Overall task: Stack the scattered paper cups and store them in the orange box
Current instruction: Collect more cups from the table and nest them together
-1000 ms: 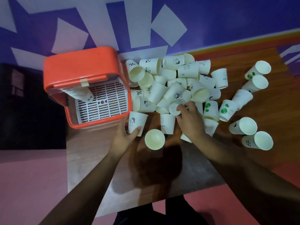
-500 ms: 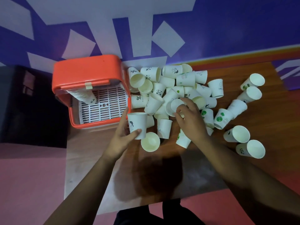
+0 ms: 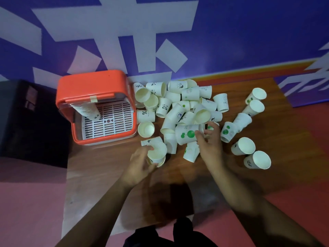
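Observation:
Many white paper cups (image 3: pixel 179 106) lie scattered in a heap on the wooden table (image 3: pixel 110 175). The orange box (image 3: pixel 92 90) stands open at the back left, with a stack of cups (image 3: pixel 87 109) leaning inside it on a white grid. My left hand (image 3: pixel 140 166) grips a white cup (image 3: pixel 156 152) that sits in another cup near the table's middle. My right hand (image 3: pixel 208 141) pinches a cup with green dots (image 3: pixel 187 134) at the heap's front edge.
Several loose cups (image 3: pixel 252 106) lie apart at the right, two of them (image 3: pixel 256 157) near the front right. One upright cup (image 3: pixel 146 129) stands beside the box. A dark cabinet (image 3: pixel 26 118) is left of the table; a blue and white wall rises behind.
My left hand has carried its cup back toward me and set it into the cup that stood open on the table. My right hand has taken hold of a green-dotted cup.

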Demonstrator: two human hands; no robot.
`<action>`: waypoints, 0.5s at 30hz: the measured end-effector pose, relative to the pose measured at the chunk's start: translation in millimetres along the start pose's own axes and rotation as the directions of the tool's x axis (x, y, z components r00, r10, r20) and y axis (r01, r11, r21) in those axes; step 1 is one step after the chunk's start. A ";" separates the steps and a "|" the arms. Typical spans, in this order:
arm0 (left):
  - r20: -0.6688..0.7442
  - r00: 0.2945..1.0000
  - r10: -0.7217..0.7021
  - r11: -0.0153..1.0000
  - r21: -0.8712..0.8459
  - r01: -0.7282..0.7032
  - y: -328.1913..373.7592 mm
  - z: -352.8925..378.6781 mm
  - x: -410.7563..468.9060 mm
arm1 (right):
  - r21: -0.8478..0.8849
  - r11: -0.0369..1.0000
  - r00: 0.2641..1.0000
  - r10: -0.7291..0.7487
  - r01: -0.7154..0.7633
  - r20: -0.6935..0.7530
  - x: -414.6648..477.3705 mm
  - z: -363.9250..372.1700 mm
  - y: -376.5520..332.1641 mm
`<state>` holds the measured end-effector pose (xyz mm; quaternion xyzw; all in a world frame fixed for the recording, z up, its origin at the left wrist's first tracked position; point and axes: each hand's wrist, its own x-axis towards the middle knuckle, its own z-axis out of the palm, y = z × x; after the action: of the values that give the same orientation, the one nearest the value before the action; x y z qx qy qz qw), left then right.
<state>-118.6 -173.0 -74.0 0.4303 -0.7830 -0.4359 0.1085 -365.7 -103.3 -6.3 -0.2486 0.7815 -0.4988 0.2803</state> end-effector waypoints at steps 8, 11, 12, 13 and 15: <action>0.044 0.997 0.056 0.997 -0.052 -0.053 11.0 -6.6 -18.6 | 0.259 0.917 0.950 0.270 -0.303 0.157 -23.4 10.6 -0.3; -0.009 1.000 0.023 0.933 -0.358 -0.025 38.4 -18.1 -22.5 | 0.290 0.854 0.887 0.345 -0.433 0.308 -40.0 20.9 1.4; 0.014 1.000 0.025 0.904 -0.428 -0.017 47.3 -21.3 -22.4 | 0.287 0.827 0.852 0.367 -0.483 0.374 -45.6 24.2 1.2; 0.032 0.999 0.038 0.885 -0.465 -0.019 54.1 -23.3 -21.2 | 0.284 0.799 0.814 0.385 -0.530 0.434 -49.6 27.7 1.8; 0.029 0.998 0.050 0.880 -0.473 -0.030 62.8 -25.6 -18.3 | 0.290 0.748 0.757 0.407 -0.597 0.511 -54.6 32.7 1.2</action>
<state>-130.0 -158.4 -6.2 0.3657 -0.6639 -0.6199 0.2032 -304.2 -87.3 -8.3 -0.0545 0.6087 -0.4986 0.6148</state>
